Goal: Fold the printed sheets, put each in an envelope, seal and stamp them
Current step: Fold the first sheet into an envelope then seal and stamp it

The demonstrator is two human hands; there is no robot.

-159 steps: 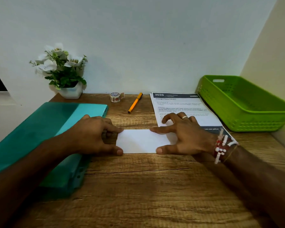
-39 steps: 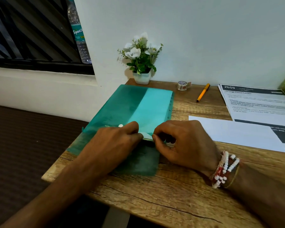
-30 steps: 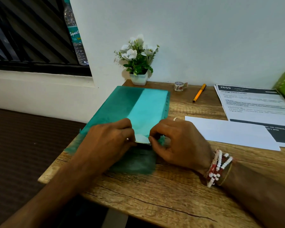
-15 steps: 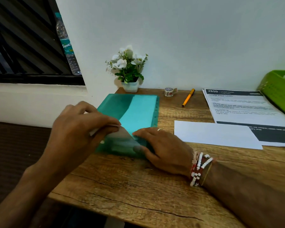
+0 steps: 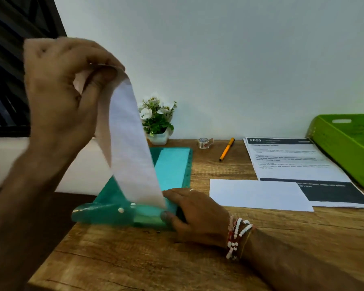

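My left hand [image 5: 59,93] is raised high and pinches the top end of a white envelope [image 5: 130,148], whose lower end still sits in the mouth of the teal plastic folder [image 5: 172,166]. My right hand [image 5: 194,213] presses flat on the folder's near right corner, holding it down. The folded white sheet [image 5: 259,194] lies on the desk to the right of that hand. Behind it lies the stack of printed sheets [image 5: 292,162].
A roll of stamp tape [image 5: 204,142] and an orange pen [image 5: 226,152] lie near the wall. A white pot of flowers [image 5: 157,120] stands behind the folder. A green basket [image 5: 349,148] sits at the far right. The desk's left edge [image 5: 57,244] is close to the folder.
My left hand has lifted from the folder's mouth up and away, drawing a white envelope out. My right hand has stayed pressed on the folder.
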